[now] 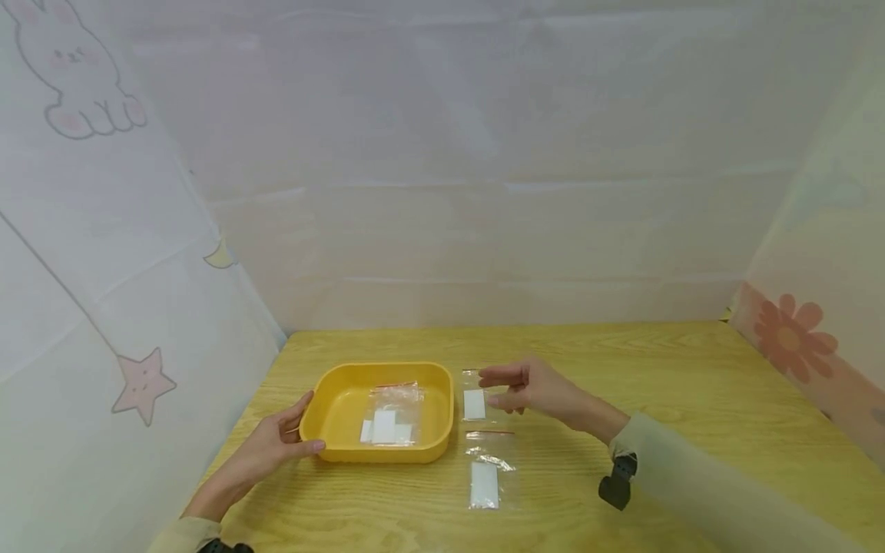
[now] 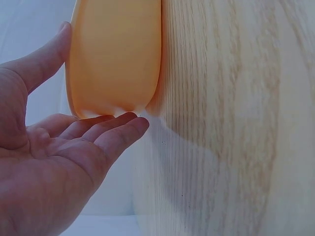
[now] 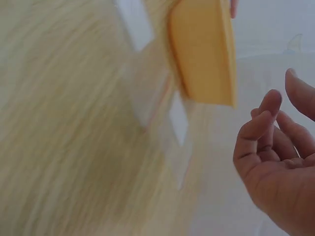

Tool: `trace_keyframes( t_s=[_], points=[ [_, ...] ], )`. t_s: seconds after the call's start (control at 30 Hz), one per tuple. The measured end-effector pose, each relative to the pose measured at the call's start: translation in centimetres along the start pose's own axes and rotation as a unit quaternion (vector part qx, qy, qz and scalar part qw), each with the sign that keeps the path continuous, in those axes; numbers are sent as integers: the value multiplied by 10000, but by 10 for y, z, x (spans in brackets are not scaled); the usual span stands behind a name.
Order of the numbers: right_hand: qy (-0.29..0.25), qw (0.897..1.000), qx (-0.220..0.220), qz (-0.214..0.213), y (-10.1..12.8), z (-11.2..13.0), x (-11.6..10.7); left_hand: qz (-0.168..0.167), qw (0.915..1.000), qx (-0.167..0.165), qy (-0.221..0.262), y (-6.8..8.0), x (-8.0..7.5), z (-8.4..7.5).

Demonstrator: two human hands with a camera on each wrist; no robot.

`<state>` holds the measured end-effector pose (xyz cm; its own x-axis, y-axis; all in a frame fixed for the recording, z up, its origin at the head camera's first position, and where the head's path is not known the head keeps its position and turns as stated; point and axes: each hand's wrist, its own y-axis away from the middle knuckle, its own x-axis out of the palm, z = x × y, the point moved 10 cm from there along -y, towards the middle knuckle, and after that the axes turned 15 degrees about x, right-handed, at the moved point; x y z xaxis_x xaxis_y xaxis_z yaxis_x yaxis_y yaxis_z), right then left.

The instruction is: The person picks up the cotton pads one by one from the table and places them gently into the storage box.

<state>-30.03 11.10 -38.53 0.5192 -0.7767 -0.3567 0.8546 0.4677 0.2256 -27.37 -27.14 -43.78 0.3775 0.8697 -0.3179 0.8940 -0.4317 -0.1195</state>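
Head view. Yellow tray (image 1: 325,399), shallow, rounded corners, on the wooden bench (image 1: 691,399) left of centre. Inside it, one clear zip bag (image 1: 391,415) with white slips. Left hand (image 1: 280,442) at the tray's near-left corner, thumb along the front wall, fingers at the side: steadying it, not lifting. Right hand (image 1: 528,386) hovers just right of the tray, fingers loosely extended, holding nothing, directly over a small bag with white card (image 1: 474,401) lying on the bench. A second, longer bag (image 1: 485,480) lies nearer the person, apart from both hands.

Left wrist view. Left hand (image 2: 74,147) spread relaxed, fingertips (image 2: 133,120) touching the tray's outer wall (image 2: 115,54) at its base, thumb against the rim side. Contact is light; no curl round the wall.

Right wrist view. Blurred. Right hand (image 3: 275,157) open, fingers half bent, empty. Tray (image 3: 204,54) and two white cards in bags (image 3: 179,115) on the bench beyond the fingertips; no contact.

Handling note (judgement). The bag is thin and flat on the wood, so a pinch at the red zip edge or a raised corner should serve better than pressing on the card. Lower the fingers squarely, keep the tray braced by the left hand, and lift clear of the tray wall before moving across.
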Motion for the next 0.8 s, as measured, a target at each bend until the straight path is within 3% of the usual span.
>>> trace_keyframes(
  t_s=[0.13, 0.3, 0.53, 0.63, 0.8],
  points=[
    [713, 9971, -169, -194, 21, -13, 7, -5, 10000, 0, 46, 0, 0, 0],
    [1586, 9861, -436, -212, 41, -27, 31, -36, 10000, -34, 65, 0, -1, 0],
    [2927, 9528, -479, -655, 53, -40, 48, -112, 9997, -93, -197, -2, -5, -1],
    [3179, 9441, -490, -721, 55, -43, 49, -105, 9996, -123, -241, -2, -5, 0],
    [3187, 9449, -452, -588, 64, -54, 43, -71, 9998, -145, -132, -2, -3, 1]
  ],
)
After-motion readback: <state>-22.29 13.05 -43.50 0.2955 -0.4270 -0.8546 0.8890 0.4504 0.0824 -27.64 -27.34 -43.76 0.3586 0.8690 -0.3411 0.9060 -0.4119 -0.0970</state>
